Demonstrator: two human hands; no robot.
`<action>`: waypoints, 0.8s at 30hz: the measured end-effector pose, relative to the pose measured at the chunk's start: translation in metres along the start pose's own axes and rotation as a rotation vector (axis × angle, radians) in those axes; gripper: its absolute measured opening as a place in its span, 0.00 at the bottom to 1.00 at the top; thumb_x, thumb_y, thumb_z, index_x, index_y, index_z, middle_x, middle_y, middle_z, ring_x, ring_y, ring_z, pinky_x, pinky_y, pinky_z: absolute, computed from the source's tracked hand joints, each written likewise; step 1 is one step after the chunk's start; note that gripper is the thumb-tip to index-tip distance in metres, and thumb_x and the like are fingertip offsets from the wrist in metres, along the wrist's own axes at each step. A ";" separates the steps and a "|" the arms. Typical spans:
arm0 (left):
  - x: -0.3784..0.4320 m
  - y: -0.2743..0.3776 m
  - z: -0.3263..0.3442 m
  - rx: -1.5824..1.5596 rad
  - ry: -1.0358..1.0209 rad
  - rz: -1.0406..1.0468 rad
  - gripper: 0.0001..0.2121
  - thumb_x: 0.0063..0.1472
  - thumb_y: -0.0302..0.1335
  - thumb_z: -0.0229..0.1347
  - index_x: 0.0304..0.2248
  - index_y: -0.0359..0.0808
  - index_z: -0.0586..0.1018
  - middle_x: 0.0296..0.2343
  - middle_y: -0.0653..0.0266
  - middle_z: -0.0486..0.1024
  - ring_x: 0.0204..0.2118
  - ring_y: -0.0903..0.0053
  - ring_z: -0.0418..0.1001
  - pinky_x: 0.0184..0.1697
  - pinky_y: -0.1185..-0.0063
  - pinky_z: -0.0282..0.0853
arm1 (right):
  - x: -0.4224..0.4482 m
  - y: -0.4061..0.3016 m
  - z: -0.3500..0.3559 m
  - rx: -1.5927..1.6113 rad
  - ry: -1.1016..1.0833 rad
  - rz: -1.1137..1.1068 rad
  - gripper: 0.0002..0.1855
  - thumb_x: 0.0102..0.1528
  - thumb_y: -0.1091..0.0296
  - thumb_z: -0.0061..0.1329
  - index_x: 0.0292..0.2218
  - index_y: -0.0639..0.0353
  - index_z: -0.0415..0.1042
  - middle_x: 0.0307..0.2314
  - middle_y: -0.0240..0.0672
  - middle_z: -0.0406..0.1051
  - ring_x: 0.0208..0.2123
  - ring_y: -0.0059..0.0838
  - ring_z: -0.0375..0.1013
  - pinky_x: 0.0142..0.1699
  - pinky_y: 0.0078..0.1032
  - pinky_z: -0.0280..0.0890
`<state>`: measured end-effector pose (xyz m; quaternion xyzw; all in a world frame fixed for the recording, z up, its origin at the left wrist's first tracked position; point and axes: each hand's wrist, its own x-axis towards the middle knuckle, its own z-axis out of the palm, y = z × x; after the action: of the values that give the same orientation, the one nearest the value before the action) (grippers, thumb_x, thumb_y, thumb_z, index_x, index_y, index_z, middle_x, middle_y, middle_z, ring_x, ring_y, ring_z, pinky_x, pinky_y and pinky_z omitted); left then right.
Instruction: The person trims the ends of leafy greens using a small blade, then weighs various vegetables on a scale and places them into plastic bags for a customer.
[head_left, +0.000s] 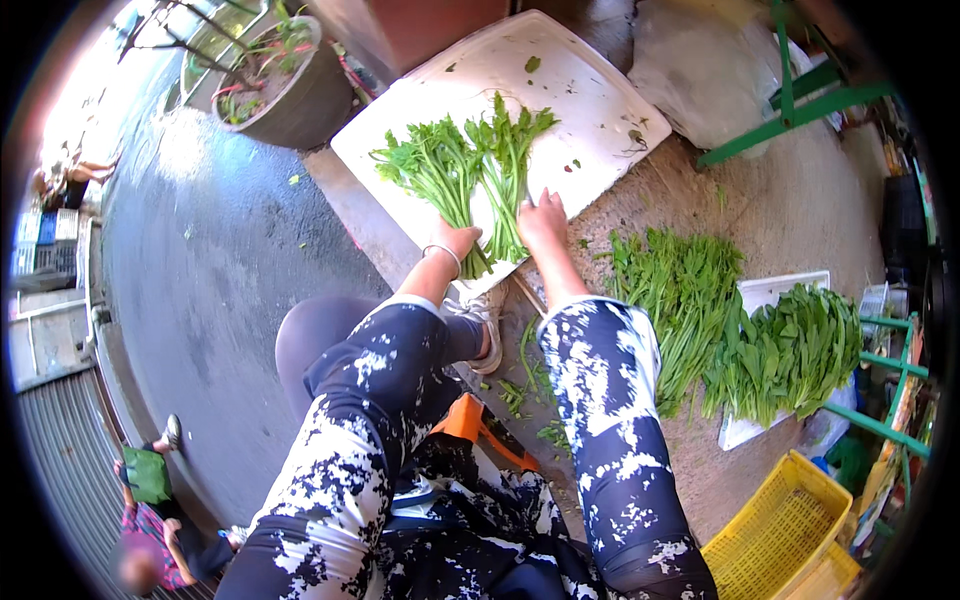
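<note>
My left hand (454, 238) is closed around the lower stems of a bunch of leafy green celery (435, 166). This bunch lies on a white foam board (600, 82), its leaves pointing away from me and its cut ends near the board's front edge. Just to its right is a second, slimmer celery bunch (501, 176), lying almost parallel. My right hand (544, 223) is at the right side of that second bunch's stems, fingers bent. Whether it grips the stems or only touches them cannot be made out. Loose leaf scraps (636, 138) dot the far part of the board.
Right of me, a celery pile (667, 300) lies on the concrete beside leafy greens (787, 352) on a white foam tray (816, 279). Yellow crates (780, 525) and a green metal frame (802, 124) stand farther right. A large plant pot (300, 97) is back left. A person (161, 525) is at lower left.
</note>
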<state>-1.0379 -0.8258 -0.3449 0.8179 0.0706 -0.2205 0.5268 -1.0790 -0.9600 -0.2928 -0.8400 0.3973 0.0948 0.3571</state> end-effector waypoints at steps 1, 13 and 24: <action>0.002 -0.004 0.001 0.029 -0.012 0.021 0.19 0.38 0.23 0.57 0.34 0.30 0.69 0.25 0.59 0.71 0.25 0.75 0.70 0.29 0.78 0.67 | -0.001 -0.008 0.009 -0.136 -0.002 -0.003 0.27 0.52 0.62 0.33 0.52 0.58 0.45 0.51 0.47 0.41 0.55 0.39 0.38 0.56 0.33 0.44; -0.008 0.033 0.028 -0.579 -0.378 -0.099 0.14 0.48 0.21 0.49 0.38 0.33 0.67 0.32 0.62 0.69 0.33 0.76 0.68 0.36 0.80 0.64 | -0.008 -0.005 -0.025 0.183 -0.095 -0.239 0.19 0.50 0.59 0.38 0.45 0.44 0.62 0.34 0.39 0.67 0.36 0.35 0.67 0.41 0.28 0.61; -0.005 0.025 0.081 -0.328 -0.351 -0.468 0.17 0.52 0.32 0.49 0.40 0.32 0.65 0.34 0.59 0.69 0.35 0.69 0.68 0.36 0.71 0.66 | -0.011 0.042 -0.054 0.141 0.120 -0.196 0.19 0.50 0.66 0.36 0.46 0.45 0.61 0.41 0.36 0.63 0.41 0.29 0.64 0.43 0.27 0.60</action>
<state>-1.0567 -0.9087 -0.3507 0.6334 0.1993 -0.4587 0.5904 -1.1242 -1.0077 -0.2711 -0.8519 0.3396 -0.0192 0.3983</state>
